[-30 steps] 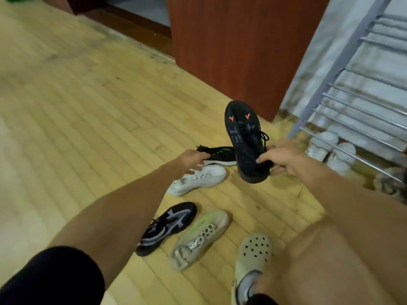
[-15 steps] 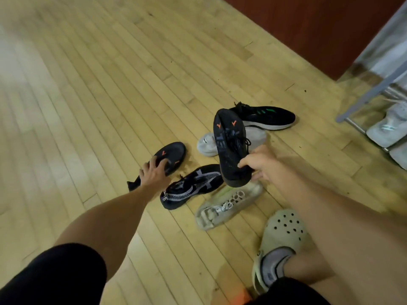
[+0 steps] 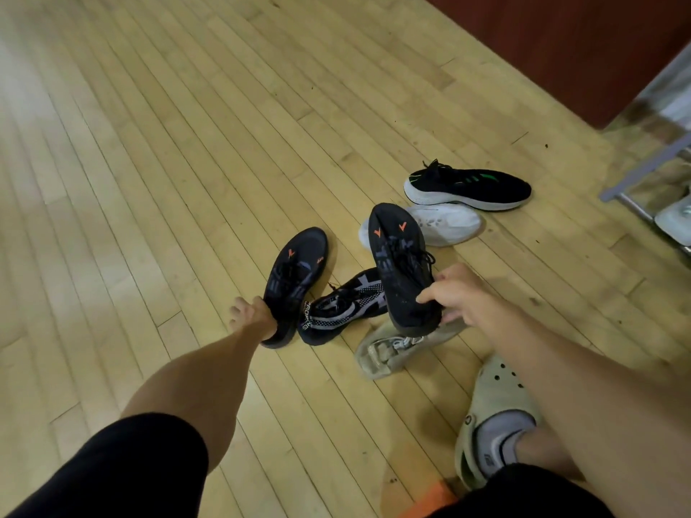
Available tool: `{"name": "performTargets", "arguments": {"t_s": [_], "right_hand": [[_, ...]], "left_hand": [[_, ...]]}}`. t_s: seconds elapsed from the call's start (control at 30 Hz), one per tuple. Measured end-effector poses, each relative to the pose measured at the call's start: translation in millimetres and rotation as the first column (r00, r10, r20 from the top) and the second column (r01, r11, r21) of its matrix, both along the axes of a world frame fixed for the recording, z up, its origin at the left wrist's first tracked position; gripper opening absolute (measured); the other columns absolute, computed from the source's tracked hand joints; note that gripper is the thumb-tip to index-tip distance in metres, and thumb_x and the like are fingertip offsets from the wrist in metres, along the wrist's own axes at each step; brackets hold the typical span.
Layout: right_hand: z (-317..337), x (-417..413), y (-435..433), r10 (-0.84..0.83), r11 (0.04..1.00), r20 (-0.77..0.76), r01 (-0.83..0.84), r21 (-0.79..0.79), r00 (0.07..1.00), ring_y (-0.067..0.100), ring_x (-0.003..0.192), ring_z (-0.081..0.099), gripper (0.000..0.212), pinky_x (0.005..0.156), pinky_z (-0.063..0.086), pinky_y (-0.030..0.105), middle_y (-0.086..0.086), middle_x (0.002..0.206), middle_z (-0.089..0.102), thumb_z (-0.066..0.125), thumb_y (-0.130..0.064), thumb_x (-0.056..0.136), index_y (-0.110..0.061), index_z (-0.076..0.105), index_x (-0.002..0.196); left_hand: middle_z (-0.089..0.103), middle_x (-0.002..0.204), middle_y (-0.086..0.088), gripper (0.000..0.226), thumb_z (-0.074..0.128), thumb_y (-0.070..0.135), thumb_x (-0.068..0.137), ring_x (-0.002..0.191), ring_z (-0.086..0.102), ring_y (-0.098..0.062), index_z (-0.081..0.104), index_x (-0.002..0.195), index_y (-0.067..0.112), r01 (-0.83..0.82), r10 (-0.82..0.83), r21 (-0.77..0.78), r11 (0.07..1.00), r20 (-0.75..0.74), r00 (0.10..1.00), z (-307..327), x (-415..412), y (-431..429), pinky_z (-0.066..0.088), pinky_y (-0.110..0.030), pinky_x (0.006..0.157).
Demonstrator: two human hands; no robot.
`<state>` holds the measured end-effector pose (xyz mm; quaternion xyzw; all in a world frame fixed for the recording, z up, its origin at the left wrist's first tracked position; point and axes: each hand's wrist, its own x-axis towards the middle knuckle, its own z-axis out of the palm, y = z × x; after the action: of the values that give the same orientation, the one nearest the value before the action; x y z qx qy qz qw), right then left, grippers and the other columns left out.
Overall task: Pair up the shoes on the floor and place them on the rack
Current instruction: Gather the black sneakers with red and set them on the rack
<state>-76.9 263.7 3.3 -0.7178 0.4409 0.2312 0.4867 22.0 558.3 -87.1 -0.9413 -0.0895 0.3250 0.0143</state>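
My right hand (image 3: 458, 299) grips the heel of a black shoe with orange marks (image 3: 400, 263), held toe-up above the floor. My left hand (image 3: 252, 315) grips the heel of its matching black shoe (image 3: 295, 278), tilted up off the wooden floor at the left. Between them lies a black and grey knit shoe (image 3: 347, 306). A beige laced shoe (image 3: 392, 349) lies under the right-hand shoe. Farther back lie a white shoe (image 3: 448, 228) and a black shoe with green stripes (image 3: 471, 186). The rack (image 3: 643, 170) shows only at the right edge.
A red-brown cabinet (image 3: 561, 43) stands at the back right. A pale shoe (image 3: 675, 218) sits on the rack's lowest level. My foot in a cream clog (image 3: 493, 416) rests at the lower right. Wooden floor (image 3: 149, 162) stretches to the left.
My left hand went from the white shoe over to the second black orange-marked shoe, closed on its heel and lifted it. The view swung down and left, away from the rack.
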Motion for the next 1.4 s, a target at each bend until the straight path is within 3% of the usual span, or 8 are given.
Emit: {"name": "performTargets", "arguments": {"t_s": [0.2, 0.33, 0.5, 0.77, 1.03, 1.27, 1.33, 1.4], "right_hand": [[8.6, -0.2, 3.2, 0.008, 1.000, 0.012, -0.007, -0.023, 1.000, 0.033, 0.104, 0.064, 0.039, 0.079, 0.059, 0.044, 0.015, 0.114, 0.068, 0.074, -0.003, 0.076, -0.002, 0.064, 0.114], [21.4, -2.3, 4.3, 0.032, 0.999, 0.014, -0.031, -0.039, 0.999, 0.033, 0.098, 0.066, 0.035, 0.079, 0.059, 0.043, 0.014, 0.106, 0.068, 0.074, -0.002, 0.077, 0.001, 0.065, 0.110], [50.8, -5.8, -5.5, 0.050, 0.997, 0.030, -0.048, -0.060, 0.998, 0.028, 0.088, 0.061, 0.022, 0.059, 0.052, 0.032, 0.013, 0.102, 0.065, 0.072, -0.002, 0.078, -0.004, 0.064, 0.098], [109.1, -21.7, -39.3, -0.066, 0.996, 0.110, 0.073, -0.055, 0.992, 0.036, 0.112, 0.060, 0.041, 0.080, 0.056, 0.045, 0.019, 0.121, 0.063, 0.072, 0.002, 0.078, 0.002, 0.061, 0.118], [163.0, -81.6, -133.2, -0.273, 0.958, 0.138, 0.282, -0.052, 0.952, 0.037, 0.117, 0.054, 0.044, 0.086, 0.052, 0.045, 0.019, 0.135, 0.051, 0.062, 0.002, 0.087, 0.002, 0.050, 0.129], [172.7, -157.7, -240.2, -0.565, 0.806, 0.206, 0.588, -0.071, 0.799, 0.045, 0.101, 0.064, 0.032, 0.072, 0.056, 0.049, 0.022, 0.121, 0.060, 0.068, 0.001, 0.083, 0.005, 0.052, 0.110], [167.1, -176.6, -269.4, -0.649, 0.741, 0.225, 0.671, -0.032, 0.727, 0.046, 0.106, 0.062, 0.025, 0.082, 0.053, 0.052, 0.020, 0.112, 0.058, 0.065, 0.003, 0.086, 0.005, 0.053, 0.107], [158.3, -191.7, -297.8, -0.716, 0.676, 0.236, 0.737, 0.001, 0.657, 0.044, 0.102, 0.064, 0.026, 0.081, 0.053, 0.052, 0.021, 0.110, 0.060, 0.064, 0.004, 0.085, 0.008, 0.056, 0.109]], "left_hand": [[0.051, 0.124, -0.022, 0.044, 0.058, 0.005, 0.087, 0.113, 0.053, -0.041, 0.036, 0.126, 0.005, -0.340, 0.318, -0.317, 0.885, -0.120, 0.941, -5.9, -12.3, 9.2, 0.052, -0.050, 0.091], [0.057, 0.114, -0.019, 0.036, 0.066, -0.001, 0.084, 0.093, 0.058, -0.031, 0.046, 0.113, 0.003, -0.593, 0.500, -0.420, 0.687, -0.318, 0.805, 4.6, -20.8, 9.9, 0.053, -0.039, 0.081], [0.058, 0.087, -0.013, 0.021, 0.066, -0.004, 0.084, 0.074, 0.054, -0.025, 0.054, 0.101, 0.000, -0.712, 0.505, -0.468, 0.524, -0.502, 0.702, 43.1, -18.1, 6.4, 0.048, -0.033, 0.067], [0.065, 0.099, -0.013, 0.019, 0.072, 0.005, 0.082, 0.093, 0.063, -0.032, 0.061, 0.096, -0.001, -0.468, 0.353, -0.728, 0.500, -0.322, 0.879, 128.7, -2.0, -69.0, 0.054, -0.041, 0.085], [0.067, 0.099, -0.024, 0.022, 0.073, 0.002, 0.080, 0.086, 0.067, -0.038, 0.062, 0.095, -0.008, -0.207, 0.058, -0.805, 0.557, -0.211, 0.976, 197.1, -15.3, -228.7, 0.058, -0.048, 0.079], [0.063, 0.057, -0.010, 0.021, 0.073, 0.001, 0.079, 0.054, 0.060, -0.025, 0.064, 0.097, -0.003, -0.032, -0.203, -0.819, 0.573, -0.179, 0.963, 224.0, -61.1, -380.7, 0.059, -0.041, 0.072], [0.062, 0.049, -0.008, 0.021, 0.073, 0.003, 0.080, 0.061, 0.065, -0.027, 0.066, 0.098, -0.004, -0.009, -0.265, -0.824, 0.567, -0.193, 0.945, 225.5, -75.0, -422.6, 0.057, -0.040, 0.074], [0.070, 0.074, -0.016, 0.018, 0.074, 0.004, 0.079, 0.083, 0.069, -0.034, 0.065, 0.092, -0.005, 0.010, -0.306, -0.826, 0.564, -0.198, 0.931, 222.6, -86.8, -463.3, 0.057, -0.040, 0.075]]}}
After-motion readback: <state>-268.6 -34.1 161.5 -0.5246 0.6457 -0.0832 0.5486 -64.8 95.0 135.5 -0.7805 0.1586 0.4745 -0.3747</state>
